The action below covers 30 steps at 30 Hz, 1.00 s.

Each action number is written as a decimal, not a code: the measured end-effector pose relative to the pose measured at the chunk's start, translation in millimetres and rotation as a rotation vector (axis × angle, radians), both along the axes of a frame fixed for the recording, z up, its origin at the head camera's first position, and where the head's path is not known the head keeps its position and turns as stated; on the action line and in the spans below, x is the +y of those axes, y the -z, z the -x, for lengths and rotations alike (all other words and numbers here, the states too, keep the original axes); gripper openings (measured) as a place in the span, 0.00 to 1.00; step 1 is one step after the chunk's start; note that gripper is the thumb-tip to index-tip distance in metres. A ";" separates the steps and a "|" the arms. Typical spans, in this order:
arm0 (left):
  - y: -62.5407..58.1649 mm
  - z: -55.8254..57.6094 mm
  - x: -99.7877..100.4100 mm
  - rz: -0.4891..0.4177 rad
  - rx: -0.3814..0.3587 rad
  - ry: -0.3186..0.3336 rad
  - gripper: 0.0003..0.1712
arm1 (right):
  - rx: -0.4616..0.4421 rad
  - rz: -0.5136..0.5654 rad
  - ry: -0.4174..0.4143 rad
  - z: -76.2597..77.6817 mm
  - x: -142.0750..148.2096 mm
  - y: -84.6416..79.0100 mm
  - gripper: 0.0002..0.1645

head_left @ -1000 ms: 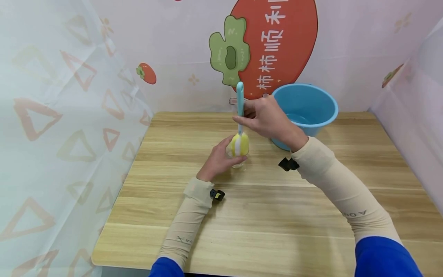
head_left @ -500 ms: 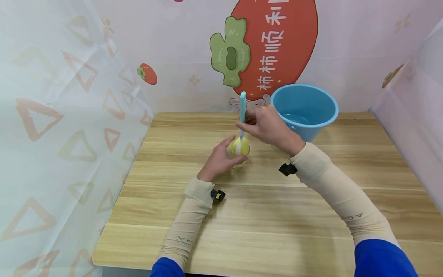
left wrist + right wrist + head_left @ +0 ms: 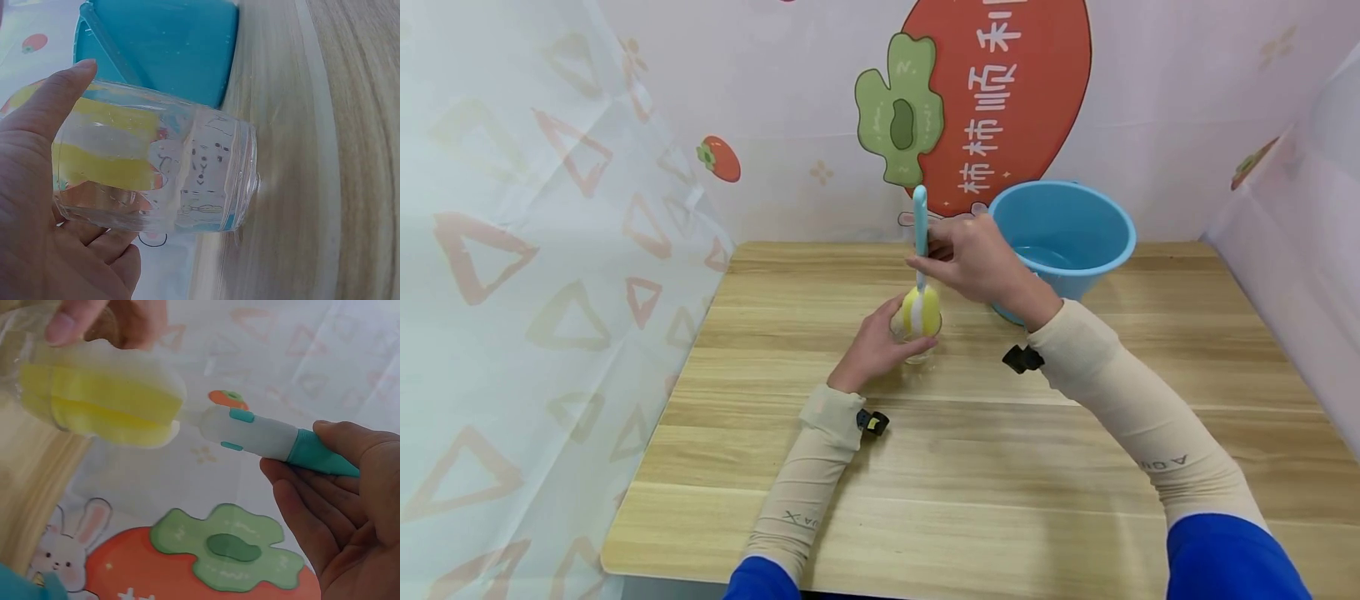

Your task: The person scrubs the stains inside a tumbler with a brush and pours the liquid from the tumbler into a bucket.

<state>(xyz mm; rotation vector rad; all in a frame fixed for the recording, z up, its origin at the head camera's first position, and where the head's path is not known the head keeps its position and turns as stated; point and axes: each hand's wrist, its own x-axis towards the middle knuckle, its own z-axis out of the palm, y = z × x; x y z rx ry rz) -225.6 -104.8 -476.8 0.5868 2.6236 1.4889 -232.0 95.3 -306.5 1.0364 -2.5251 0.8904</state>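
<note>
My left hand [image 3: 874, 343] grips a clear glass [image 3: 209, 169] around its side, thumb and fingers on opposite sides. The glass stands upright, its base close to the wooden tabletop. In my right hand [image 3: 981, 257] is a cup brush [image 3: 921, 221], pinched by its teal handle between thumb and fingers. Its yellow-and-white sponge head [image 3: 119, 400] is partly inside the glass, with the upper part showing above the rim in the right wrist view. The handle points nearly straight up in the head view.
A blue bucket [image 3: 1078, 283] stands at the back of the wooden table [image 3: 985, 483], just behind my right wrist. A printed white backdrop [image 3: 805, 108] rises along the table's far edge, and patterned sheets hang at both sides.
The cup brush dips deeper into the glass half a second ago, then comes back up a little, my right hand moving with it. My left hand and the glass stay in place.
</note>
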 end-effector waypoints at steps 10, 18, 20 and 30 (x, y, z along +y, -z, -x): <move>1.5 0.0 -0.2 0.004 -0.024 -0.008 0.50 | 0.008 0.036 -0.034 2.6 -1.2 13.7 0.13; -0.7 -0.1 -0.6 -0.007 -0.027 -0.035 0.40 | 0.030 0.086 -0.048 -1.6 -2.9 -9.8 0.18; -1.3 -0.2 -0.7 -0.010 -0.024 -0.036 0.41 | 0.031 0.089 -0.060 -0.1 -4.6 -7.0 0.16; -1.0 -0.7 0.0 -0.010 -0.049 -0.028 0.47 | -0.015 0.095 -0.081 4.1 -9.5 31.1 0.12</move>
